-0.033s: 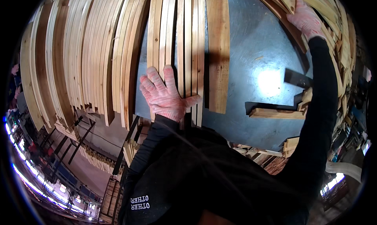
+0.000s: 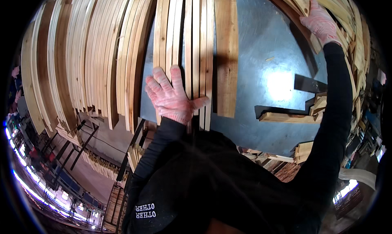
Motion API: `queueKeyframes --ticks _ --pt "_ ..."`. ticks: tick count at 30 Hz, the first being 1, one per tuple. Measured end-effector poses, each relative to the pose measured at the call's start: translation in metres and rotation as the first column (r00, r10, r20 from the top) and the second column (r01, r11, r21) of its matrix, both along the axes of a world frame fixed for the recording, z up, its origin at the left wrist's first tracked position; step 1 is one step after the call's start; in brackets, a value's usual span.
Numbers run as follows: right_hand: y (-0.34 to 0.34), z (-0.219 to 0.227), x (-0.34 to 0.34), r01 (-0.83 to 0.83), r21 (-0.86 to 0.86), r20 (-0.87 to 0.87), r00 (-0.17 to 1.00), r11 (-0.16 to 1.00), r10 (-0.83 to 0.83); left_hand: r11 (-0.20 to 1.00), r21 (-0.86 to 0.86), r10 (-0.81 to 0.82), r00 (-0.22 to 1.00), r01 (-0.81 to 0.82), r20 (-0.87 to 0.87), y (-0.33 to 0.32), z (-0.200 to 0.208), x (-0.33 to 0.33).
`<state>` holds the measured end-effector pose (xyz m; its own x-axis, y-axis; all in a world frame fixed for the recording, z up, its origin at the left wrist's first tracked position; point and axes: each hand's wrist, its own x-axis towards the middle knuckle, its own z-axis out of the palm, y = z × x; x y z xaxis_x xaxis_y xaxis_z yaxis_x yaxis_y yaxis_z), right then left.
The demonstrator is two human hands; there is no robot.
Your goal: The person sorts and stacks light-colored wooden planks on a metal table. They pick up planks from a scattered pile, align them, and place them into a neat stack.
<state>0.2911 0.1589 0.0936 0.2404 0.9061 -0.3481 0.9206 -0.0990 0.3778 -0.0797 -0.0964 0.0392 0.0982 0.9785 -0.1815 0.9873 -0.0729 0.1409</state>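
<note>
Nothing has moved since 0.0 s ago. We're squaring slats (image 2: 196, 50): left hand (image 2: 173, 97) flat, fingers released; right hand (image 2: 320, 21) grasping far-right stack (image 2: 347, 13). Next: careful alignment.

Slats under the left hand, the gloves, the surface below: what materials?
Slats: pale bare wood by the look, with visible grain and knots, apparently unpainted. Gloves on the left hand and right hand: knitted fabric, whitish with a pink tint, ribbed texture showing; fibre unclear. Surface below: grey, smooth, with a bright glare spot, so likely sheet metal or sealed concrete; cannot tell which.
</note>
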Motion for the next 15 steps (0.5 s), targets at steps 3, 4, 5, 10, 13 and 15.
queueKeyframes --ticks 3,4,5,10,13,15 --pt "-0.017 -0.015 0.058 -0.022 0.061 -0.073 0.997 0.998 0.027 0.999 -0.029 0.026 0.999 -0.027 -0.038 0.007 0.001 0.004" --pt "-0.026 -0.01 0.066 -0.006 0.068 -0.062 0.998 0.998 0.011 1.0 -0.006 0.022 0.998 -0.022 -0.053 0.004 0.001 0.004" --pt "-0.037 0.01 0.064 0.028 0.055 -0.078 0.997 0.998 -0.024 1.0 0.015 0.019 0.997 -0.018 -0.076 0.002 0.003 0.005" --pt "-0.097 0.062 0.081 0.116 -0.221 -0.498 0.84 0.968 -0.214 0.929 -0.029 -0.26 0.708 0.368 0.657 -0.009 0.005 0.067" --pt "-0.133 0.081 0.032 0.177 -0.249 -0.353 0.899 0.952 -0.259 0.9 -0.355 -0.105 0.916 0.254 0.388 -0.01 0.006 0.129" --pt "-0.163 0.063 0.026 0.212 -0.175 -0.466 0.842 0.962 -0.27 0.911 -0.35 -0.135 0.961 0.216 0.241 -0.004 -0.026 0.123"
